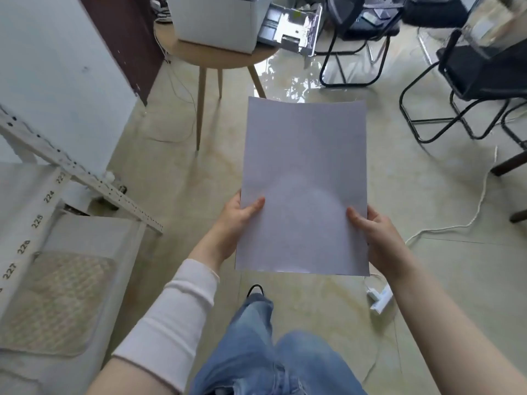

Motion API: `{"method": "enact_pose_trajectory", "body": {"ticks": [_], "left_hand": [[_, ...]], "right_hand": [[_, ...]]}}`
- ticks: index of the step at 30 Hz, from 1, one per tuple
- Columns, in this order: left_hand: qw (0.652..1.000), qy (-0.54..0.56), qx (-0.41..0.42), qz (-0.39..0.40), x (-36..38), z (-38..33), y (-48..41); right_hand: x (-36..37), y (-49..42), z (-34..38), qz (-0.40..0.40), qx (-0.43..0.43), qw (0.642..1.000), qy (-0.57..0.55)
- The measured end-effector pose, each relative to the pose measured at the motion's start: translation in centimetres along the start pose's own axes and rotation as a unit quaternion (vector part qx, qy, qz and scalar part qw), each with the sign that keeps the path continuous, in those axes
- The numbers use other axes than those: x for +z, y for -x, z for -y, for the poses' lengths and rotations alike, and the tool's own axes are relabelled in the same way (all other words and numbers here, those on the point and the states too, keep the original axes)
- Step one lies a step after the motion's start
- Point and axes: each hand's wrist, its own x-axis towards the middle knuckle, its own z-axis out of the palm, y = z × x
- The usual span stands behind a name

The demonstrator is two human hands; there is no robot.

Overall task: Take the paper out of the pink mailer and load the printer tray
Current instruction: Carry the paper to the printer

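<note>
1. My left hand (238, 220) grips the left edge of the sheet of white paper (303, 181), thumb on top, forearm reaching forward.
2. My right hand (376, 232) pinches the right edge likewise.
3. The paper hangs above the floor (427, 280); the printer tray (291, 29) juts from the printer (216, 21) on the round surface (199, 57) ahead.

Left hand (238, 220): bare; forearm in white ribbed sleeve (174, 317), cuff edge slightly frayed. Right hand (376, 238): bare, forearm unsleeved. Legs: blue denim jeans (271, 357), faded. Dark shoe (254, 289), toe only visible.
</note>
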Motion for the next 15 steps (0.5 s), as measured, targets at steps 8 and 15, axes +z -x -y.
{"method": "enact_pose_trajectory", "body": {"ticks": [8, 15], "left_hand": [[0.998, -0.036, -0.030, 0.052, 4.1, -5.8, -17.1], [0.996, -0.059, -0.030, 0.053, 12.3, -9.8, -33.0]], "right_hand": [[-3.3, -13.9, 6.8, -0.021, -0.008, 0.999, -0.036], [-10.7, -28.5, 14.4, -0.048, -0.012, 0.998, -0.050]]}}
